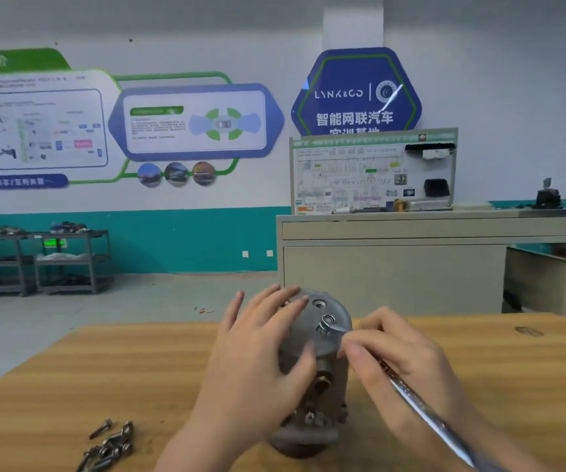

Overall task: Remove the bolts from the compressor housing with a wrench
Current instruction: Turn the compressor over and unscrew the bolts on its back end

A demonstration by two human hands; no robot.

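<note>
A grey metal compressor housing (326, 349) stands upright on the wooden table (70, 379), centre front. My left hand (257, 352) lies over its left side with the fingers spread across the top and the thumb on the front. My right hand (397, 356) pinches a long silver wrench (421, 403), whose open-end head sits on a bolt (326, 327) at the housing's top face. A pile of several removed bolts (109, 444) lies on the table at the lower left.
A beige workbench (428, 253) with a wiring display board (373, 172) stands behind the table. Dark metal shelves (39, 260) line the wall at the left. Open floor lies between them.
</note>
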